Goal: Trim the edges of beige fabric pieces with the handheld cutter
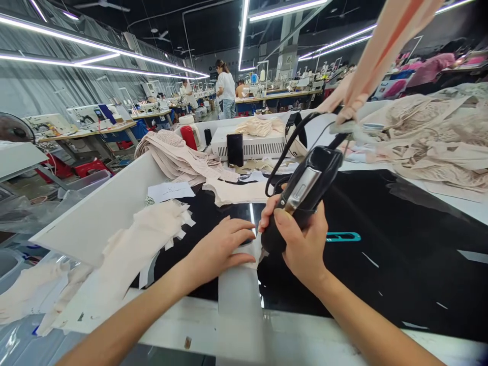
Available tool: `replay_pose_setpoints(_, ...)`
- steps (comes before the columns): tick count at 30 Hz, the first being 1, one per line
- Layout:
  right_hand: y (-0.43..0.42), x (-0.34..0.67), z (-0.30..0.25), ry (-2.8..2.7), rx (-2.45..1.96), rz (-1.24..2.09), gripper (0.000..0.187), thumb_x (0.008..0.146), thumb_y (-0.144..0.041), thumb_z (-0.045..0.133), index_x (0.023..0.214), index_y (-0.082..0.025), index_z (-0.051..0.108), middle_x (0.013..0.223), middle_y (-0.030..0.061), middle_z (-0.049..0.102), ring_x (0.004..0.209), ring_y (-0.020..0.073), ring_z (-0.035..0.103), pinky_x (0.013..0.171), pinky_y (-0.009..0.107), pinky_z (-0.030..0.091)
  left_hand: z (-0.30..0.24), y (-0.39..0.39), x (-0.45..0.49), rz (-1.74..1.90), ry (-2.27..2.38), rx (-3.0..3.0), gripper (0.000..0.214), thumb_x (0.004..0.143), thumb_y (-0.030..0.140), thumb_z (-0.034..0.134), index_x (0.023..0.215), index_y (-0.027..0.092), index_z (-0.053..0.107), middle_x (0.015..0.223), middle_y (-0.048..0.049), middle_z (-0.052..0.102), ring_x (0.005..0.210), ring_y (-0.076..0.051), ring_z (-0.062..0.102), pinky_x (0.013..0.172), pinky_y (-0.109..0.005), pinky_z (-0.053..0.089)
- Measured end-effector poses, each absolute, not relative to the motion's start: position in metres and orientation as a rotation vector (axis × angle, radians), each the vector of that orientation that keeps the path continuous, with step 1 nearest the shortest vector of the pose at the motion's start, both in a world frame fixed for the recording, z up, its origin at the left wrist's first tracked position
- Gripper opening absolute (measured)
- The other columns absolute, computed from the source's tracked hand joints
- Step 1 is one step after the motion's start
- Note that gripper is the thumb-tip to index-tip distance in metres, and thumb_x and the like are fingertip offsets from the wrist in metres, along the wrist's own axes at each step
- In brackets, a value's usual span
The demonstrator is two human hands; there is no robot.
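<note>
Pointing down at the black mat [381, 203]: a black handheld tool [303, 190], gripped in the right hand [305, 239]. Left hand [224, 244] lies open on the pale strip [240, 300] crossing the mat's near edge. Scraps [370, 260] on the mat suggest some trimming's done (strip's likely midway).

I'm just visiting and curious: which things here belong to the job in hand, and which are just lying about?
Probably in use:
black tool, in the right grip
pale strip, at the left grip

Seemingly just lying about:
phone
teal tool
paper
</note>
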State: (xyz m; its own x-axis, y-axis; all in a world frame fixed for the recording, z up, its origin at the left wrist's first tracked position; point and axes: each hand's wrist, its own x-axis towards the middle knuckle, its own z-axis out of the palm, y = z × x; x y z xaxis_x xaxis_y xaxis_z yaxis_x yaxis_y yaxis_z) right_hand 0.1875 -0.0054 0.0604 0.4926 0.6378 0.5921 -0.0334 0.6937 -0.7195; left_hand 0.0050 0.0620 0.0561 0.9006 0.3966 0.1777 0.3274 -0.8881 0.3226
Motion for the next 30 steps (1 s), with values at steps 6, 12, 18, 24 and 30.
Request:
replay_pose_setpoints(6,-0.008,0.191,0.069,-0.972,-0.633,0.515,0.035,0.095,-0.040,0.093,0.111,-0.029,0.065,0.083,-0.0071,0.076,0.058,0.0124,0.070,0.055,0.026,0.065,0.036,0.003,-0.014,0.370,0.742,3.047,0.008,0.115,0.020,0.068,0.109,0.018,0.074,0.100,-0.0044,0.076,0.089,-0.025,0.075,0.083,-0.038,0.065)
replay_pose_setpoints(12,-0.010,0.195,0.074,-0.968,-0.643,0.523,0.038,0.093,-0.043,0.097,0.111,-0.029,0.066,0.081,-0.0072,0.077,0.058,0.0131,0.070,0.055,0.027,0.065,0.027,0.029,-0.034,0.408,0.537,3.081,0.025,0.112,0.002,0.062,0.127,0.019,0.073,0.125,-0.0072,0.082,0.116,-0.024,0.079,0.107,-0.038,0.062)
replay_pose_setpoints(18,-0.015,0.192,0.075,-0.956,-0.652,0.533,0.035,0.091,-0.041,0.098,0.104,-0.028,0.068,0.083,-0.0066,0.077,0.059,0.0140,0.071,0.053,0.028,0.065,0.033,0.072,-0.056,0.473,0.205,3.039,0.033,0.113,0.001,0.062,0.133,0.023,0.076,0.136,-0.0028,0.086,0.141,-0.024,0.075,0.131,-0.041,0.050)
replay_pose_setpoints(24,-0.018,0.189,0.072,-0.950,-0.661,0.559,0.036,0.091,-0.040,0.097,0.110,-0.029,0.069,0.082,-0.0058,0.077,0.059,0.0155,0.071,0.053,0.029,0.066,0.028,0.076,-0.036,0.583,0.298,2.940,0.035,0.109,-0.002,0.060,0.133,0.015,0.079,0.136,-0.0132,0.084,0.128,-0.025,0.081,0.112,-0.036,0.066)
replay_pose_setpoints(30,-0.025,0.194,0.070,-0.935,-0.696,0.550,0.039,0.088,-0.039,0.099,0.113,-0.028,0.071,0.079,-0.0042,0.077,0.060,0.0169,0.070,0.053,0.030,0.066,0.022,0.088,0.001,0.567,0.361,2.933,0.036,0.107,-0.002,0.063,0.135,0.013,0.079,0.137,-0.0157,0.083,0.128,-0.025,0.081,0.114,-0.035,0.066)
